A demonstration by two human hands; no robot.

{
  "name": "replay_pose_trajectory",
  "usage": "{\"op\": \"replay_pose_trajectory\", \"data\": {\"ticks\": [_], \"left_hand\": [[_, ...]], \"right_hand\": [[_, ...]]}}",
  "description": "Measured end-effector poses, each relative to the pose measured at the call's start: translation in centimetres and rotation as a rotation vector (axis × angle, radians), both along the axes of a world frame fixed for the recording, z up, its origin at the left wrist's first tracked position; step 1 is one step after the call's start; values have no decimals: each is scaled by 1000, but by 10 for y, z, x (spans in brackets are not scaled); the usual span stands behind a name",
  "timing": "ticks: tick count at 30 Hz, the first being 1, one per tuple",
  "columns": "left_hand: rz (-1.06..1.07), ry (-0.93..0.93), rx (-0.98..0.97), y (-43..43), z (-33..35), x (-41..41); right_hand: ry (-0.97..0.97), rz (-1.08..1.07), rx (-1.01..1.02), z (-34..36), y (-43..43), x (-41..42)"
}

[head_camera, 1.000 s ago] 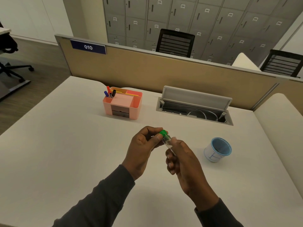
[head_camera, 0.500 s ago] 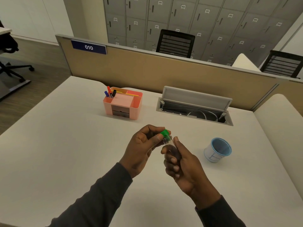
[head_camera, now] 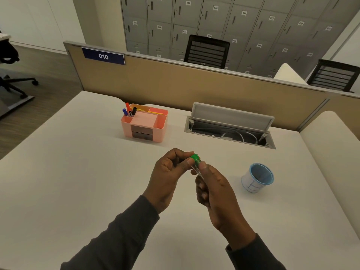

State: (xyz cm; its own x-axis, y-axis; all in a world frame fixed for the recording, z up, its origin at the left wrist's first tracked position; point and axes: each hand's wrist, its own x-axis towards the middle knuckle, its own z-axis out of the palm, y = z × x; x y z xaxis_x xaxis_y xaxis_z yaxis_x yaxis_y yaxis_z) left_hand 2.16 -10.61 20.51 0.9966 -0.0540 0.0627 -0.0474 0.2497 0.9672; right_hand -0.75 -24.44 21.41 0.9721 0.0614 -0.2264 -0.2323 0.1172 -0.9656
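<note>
Tube [head_camera: 197, 169] slants (green cap [head_camera: 194, 158] up-left).

Dim, warm, even overhead light. Soft faint shadows under the organiser [head_camera: 144, 123] and cup [head_camera: 257, 177] on the desk [head_camera: 78, 182]. Wide-angle bending at edges; slight overall softness; no glare.

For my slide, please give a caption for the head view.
Right hand holds a clear plastic tube; left hand pinches its round green cap.

Centre: two hands (left hand [head_camera: 167, 178], right hand [head_camera: 216, 193]), one green-capped tube [head_camera: 196, 164]. Left of centre: one pink organiser [head_camera: 144, 123], three markers [head_camera: 129, 111]. Right: one cup [head_camera: 257, 178]. Top: two mesh-backed chairs [head_camera: 206, 49].
</note>
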Motion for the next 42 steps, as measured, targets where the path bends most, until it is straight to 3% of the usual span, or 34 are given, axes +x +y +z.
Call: {"op": "replay_pose_trajectory", "data": {"ticks": [5,9,13,23,32,34,39,42], "left_hand": [[-11,35,-33,-4,1,-1],[-46,60,-81,0,1,1],[56,107,-132,-1,-8,-2],[124,18,-40,-6,-1,3],[119,62,-90,-5,-11,7],[121,74,-87,-3,-13,9],[5,217,-99,0,-17,15],[-61,280,-4,2,-26,17]], "right_hand": [[-103,-55,-136,-1,5,0],[63,-29,122,1,2,1],[248,37,422,1,5,-1],[211,-56,354,1,16,14],[351,20,714,-4,21,16],[320,13,667,-9,23,17],[189,-62,301,-25,32,26],[136,-91,117,-41,37,33]]}}
